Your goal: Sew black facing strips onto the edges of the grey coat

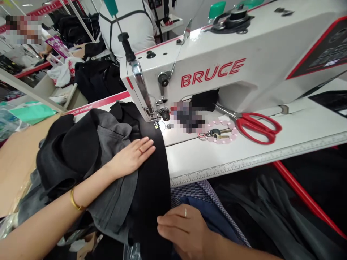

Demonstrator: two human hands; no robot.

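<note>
A white sewing machine (244,68) marked BRUCE stands on the white table (244,155). A black fabric strip (151,173) runs from under its presser foot (157,124) toward me, beside a bunched grey and black garment (81,151). My left hand (134,157) lies flat and open on the grey cloth and the strip's left edge, fingers pointing at the needle. My right hand (183,227) is at the near end of the strip, fingers curled and closed on its edge.
Red-handled scissors (257,126) and keys on a pink ring (219,134) lie on the machine bed right of the needle. A ruler strip (257,159) edges the table. Dark fabric (271,206) hangs below. Another person in white (127,25) stands behind.
</note>
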